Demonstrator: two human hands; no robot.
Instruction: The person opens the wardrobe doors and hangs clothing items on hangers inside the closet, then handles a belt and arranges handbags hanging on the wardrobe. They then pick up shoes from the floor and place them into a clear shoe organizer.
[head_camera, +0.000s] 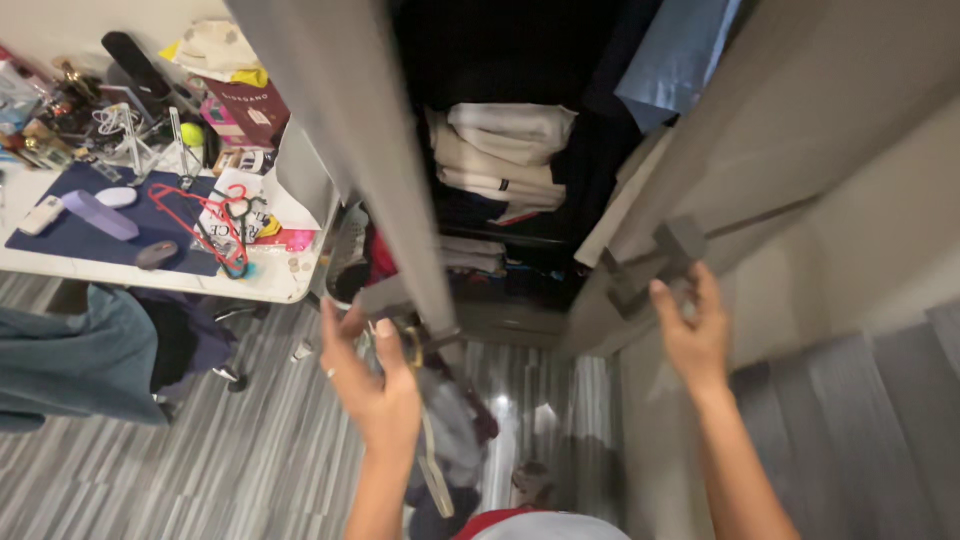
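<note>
Left hand (368, 375) grips the left door (365, 130) edge at twelve o'clock; right hand (693, 335), fingers spread, touches the right door's handle (668, 252).

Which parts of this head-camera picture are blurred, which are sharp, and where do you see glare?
Head view: the left wardrobe door and right door handle are smeared by motion blur, and both the left hand and right hand are soft; the white table is sharper; a bright glare spot sits on the glossy floor; the wardrobe interior is dark.

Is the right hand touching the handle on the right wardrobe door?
Touching. The head view shows the right hand with its fingertips on the grey block handle of the right wardrobe door.
</note>
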